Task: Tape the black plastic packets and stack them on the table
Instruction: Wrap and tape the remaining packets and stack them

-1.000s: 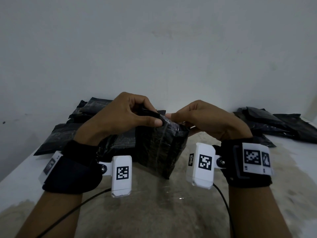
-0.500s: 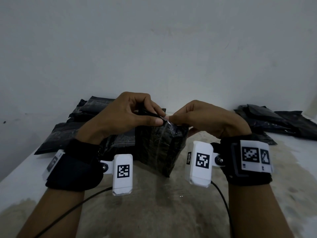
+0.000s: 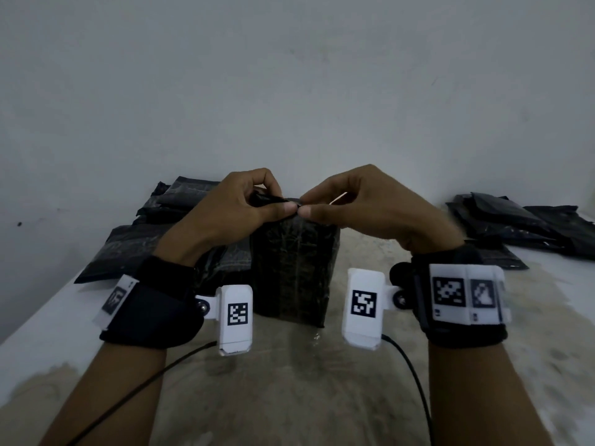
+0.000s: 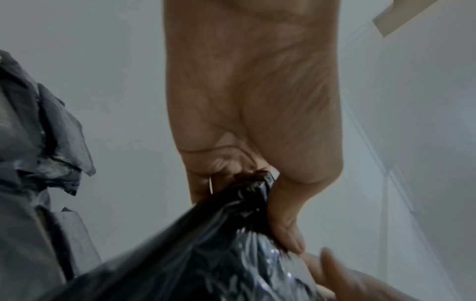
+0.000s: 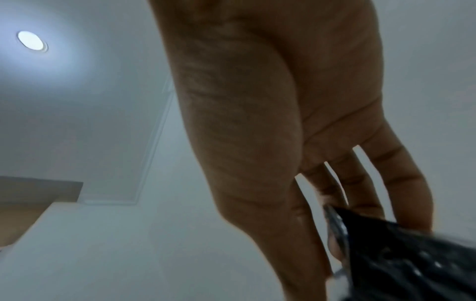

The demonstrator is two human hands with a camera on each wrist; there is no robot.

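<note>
A black plastic packet (image 3: 291, 268) stands upright on the table (image 3: 289, 381) between my wrists, wrapped in shiny clear tape. My left hand (image 3: 257, 204) pinches the bunched plastic at its top; in the left wrist view the gathered neck of the black plastic packet (image 4: 231, 234) runs up into my left hand (image 4: 257, 173). My right hand (image 3: 325, 210) pinches the packet's top edge right beside the left thumb. In the right wrist view my right hand (image 5: 332, 234) grips the black plastic packet (image 5: 399, 254) at a thin, shiny edge. No tape roll is in view.
Several flat black packets (image 3: 154, 239) lie piled at the back left against the wall. Another heap of black packets (image 3: 521, 226) lies at the back right. Thin black cables (image 3: 412, 375) trail from my wrist cameras over the stained tabletop.
The packet has been turned from tilted to standing upright. Both hands have risen a little and closed together at its top, thumbs now nearly touching.
</note>
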